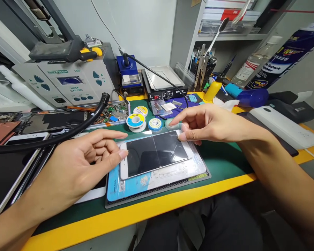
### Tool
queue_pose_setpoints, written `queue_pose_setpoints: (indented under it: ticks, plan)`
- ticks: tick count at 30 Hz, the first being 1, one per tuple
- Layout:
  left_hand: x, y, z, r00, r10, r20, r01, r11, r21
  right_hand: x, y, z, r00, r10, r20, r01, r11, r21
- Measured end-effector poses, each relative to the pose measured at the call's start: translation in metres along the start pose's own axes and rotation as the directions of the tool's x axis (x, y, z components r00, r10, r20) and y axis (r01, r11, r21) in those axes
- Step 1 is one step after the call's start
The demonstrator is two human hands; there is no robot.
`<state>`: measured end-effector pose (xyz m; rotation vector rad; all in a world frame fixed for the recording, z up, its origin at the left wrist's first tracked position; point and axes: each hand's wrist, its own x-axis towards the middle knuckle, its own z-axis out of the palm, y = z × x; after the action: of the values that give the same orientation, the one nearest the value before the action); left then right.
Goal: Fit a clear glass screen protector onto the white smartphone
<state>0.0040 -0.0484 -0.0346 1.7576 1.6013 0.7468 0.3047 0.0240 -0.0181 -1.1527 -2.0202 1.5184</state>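
Note:
A white-framed smartphone point(157, 153) with a dark screen lies face up between my hands. My left hand point(91, 157) is at its left end, thumb pressed on the white border and index finger stretched along the far side. At the other end, my right hand point(201, 125) has its thumb on the border and its index finger reaching over the far corner. A clear, rounded edge of plastic or glass point(183, 127) shows by the right fingers; what it belongs to is unclear. Under the phone is a blue-and-white flat packet point(133, 188) on a grey mat point(157, 192).
Behind the phone stand solder spools point(136, 121) and small round tins point(155, 124). A black hose point(81, 127) from the rework station point(68, 82) arches over at left, above other phones point(13, 167). A heating plate point(167, 92) stands behind; a yellow bottle point(212, 91) is at right.

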Motion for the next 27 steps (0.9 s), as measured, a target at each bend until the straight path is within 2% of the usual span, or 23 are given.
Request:
queue_pose_setpoints:
  ticks: [5,13,20,27]
  plan:
    - [-0.003,0.007,0.004,0.997,-0.041,-0.064,0.038,0.999,-0.035,-0.001,-0.002,0.001,1.000,0.004,-0.004,-0.004,1.000,-0.009]
    - [0.002,-0.003,-0.001,0.998,0.015,0.054,-0.016,1.000,0.008,-0.002,-0.002,0.004,0.999,-0.010,-0.051,0.007,0.998,-0.058]
    - [0.000,-0.002,0.002,0.998,-0.012,0.056,0.011,1.000,0.020,0.000,0.000,0.004,0.994,0.016,-0.105,-0.026,0.995,-0.099]
    - [0.002,0.000,0.003,1.000,0.008,0.025,-0.009,0.999,0.037,0.001,0.004,0.005,0.992,0.037,-0.119,-0.050,0.993,-0.105]
